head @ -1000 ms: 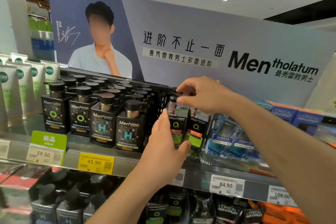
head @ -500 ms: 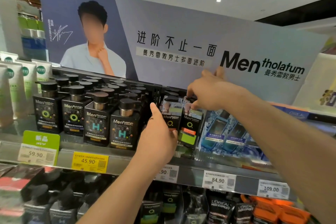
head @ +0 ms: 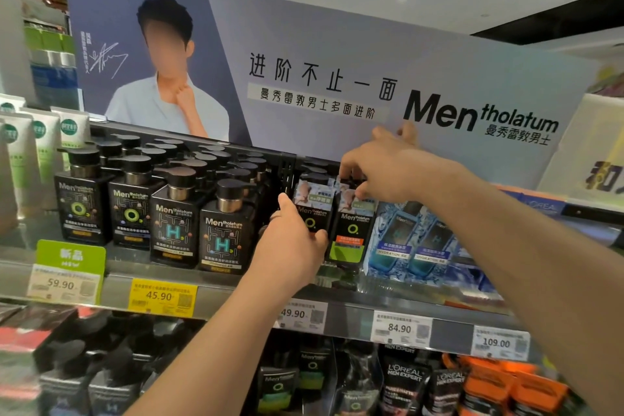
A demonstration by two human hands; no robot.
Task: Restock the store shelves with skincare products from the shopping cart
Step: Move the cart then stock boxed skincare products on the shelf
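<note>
Mentholatum packs [head: 351, 230] on top shelf [head: 219, 297], being seated; cart not in view, remaining stock unknown.
Two black carded packs, upright, side by side between pump bottles [head: 221, 230] and blue sets [head: 405, 243]. Left hand [head: 290, 246] curled on left pack's lower edge; right hand [head: 378, 172] pinches right pack's top.

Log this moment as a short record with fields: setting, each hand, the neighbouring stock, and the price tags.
setting: top shelf under a Mentholatum banner
left hand: grips the left O pack low on its side
right hand: pinches the top of the right O pack
left neighbours: black pump bottles
right neighbours: blue Hydration packs
price tags: 59.90, 45.90, 49.90, 84.90, 109.00
</note>
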